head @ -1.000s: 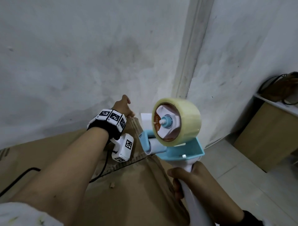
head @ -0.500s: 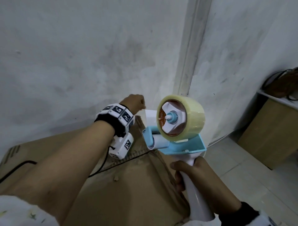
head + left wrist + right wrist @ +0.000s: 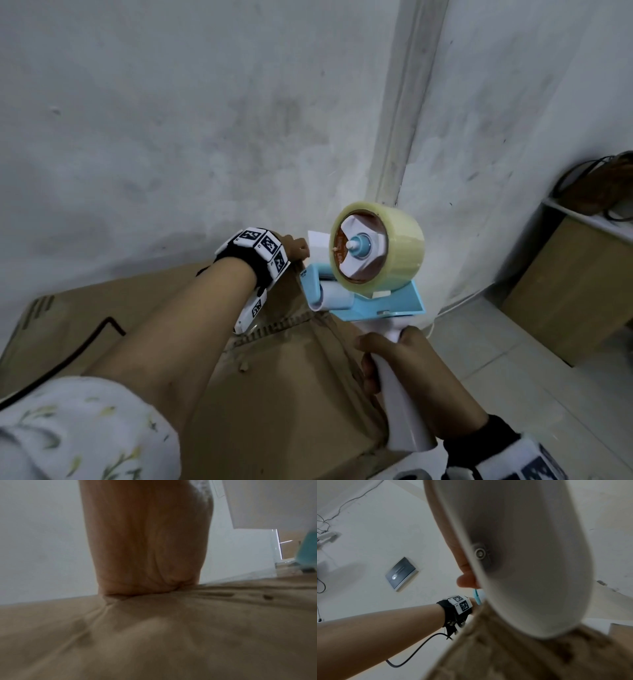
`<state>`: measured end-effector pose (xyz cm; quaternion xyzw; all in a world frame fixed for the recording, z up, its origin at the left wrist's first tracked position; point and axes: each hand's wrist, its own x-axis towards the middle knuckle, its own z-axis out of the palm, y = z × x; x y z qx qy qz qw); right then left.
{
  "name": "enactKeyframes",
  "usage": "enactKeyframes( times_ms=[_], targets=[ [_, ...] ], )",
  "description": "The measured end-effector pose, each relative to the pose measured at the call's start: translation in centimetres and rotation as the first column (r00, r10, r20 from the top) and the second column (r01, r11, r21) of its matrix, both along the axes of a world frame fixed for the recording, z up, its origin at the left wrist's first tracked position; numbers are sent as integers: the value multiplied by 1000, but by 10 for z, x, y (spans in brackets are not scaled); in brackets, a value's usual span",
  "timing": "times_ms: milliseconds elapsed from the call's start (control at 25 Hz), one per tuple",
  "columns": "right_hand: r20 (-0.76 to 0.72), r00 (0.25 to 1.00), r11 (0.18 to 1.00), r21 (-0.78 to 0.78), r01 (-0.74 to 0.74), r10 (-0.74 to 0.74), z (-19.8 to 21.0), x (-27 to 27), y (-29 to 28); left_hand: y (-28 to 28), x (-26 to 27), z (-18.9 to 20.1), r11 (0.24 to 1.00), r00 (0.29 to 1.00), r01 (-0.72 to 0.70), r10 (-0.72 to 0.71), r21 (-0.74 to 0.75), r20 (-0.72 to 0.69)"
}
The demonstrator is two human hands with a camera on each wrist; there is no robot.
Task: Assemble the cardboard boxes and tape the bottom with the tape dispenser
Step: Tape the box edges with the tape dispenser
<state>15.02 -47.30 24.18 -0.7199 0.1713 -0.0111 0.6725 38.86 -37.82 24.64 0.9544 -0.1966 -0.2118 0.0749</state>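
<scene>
A brown cardboard box (image 3: 291, 394) lies in front of me, its flaps meeting in a rough seam. My right hand (image 3: 394, 363) grips the white handle (image 3: 530, 561) of the blue tape dispenser (image 3: 376, 301), held over the box's right side. Its clear tape roll (image 3: 376, 253) faces me, and a loose tape end (image 3: 317, 243) sticks out toward the wall. My left hand (image 3: 294, 248) sits at the box's far edge, right beside that tape end. In the left wrist view the palm (image 3: 145, 540) bears on the cardboard (image 3: 154, 635); its fingers are hidden.
Grey walls meet in a corner just behind the box. A wooden cabinet (image 3: 565, 291) with a brown bag (image 3: 596, 185) on top stands at the right on the tiled floor (image 3: 513, 377). A black cable (image 3: 85, 346) trails across the box's left part.
My left hand has slid right along the box's far edge to the tape end. The dispenser has shifted a little right and away, still in my right hand.
</scene>
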Motion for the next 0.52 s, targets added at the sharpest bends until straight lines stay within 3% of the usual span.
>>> enactKeyframes(
  times_ms=[200,360,520],
  targets=[
    [46,998,998,-39,49,-47,-9,-17,-1,0,17,-12,999,999,51,-51,-16,7],
    [-3,978,971,125,205,-207,-19,-46,-15,0,7,-5,997,997,75,-75,-13,-27],
    [5,996,993,73,88,-89,-15,-61,-13,3,-1,-3,995,989,81,-87,56,119]
  ],
)
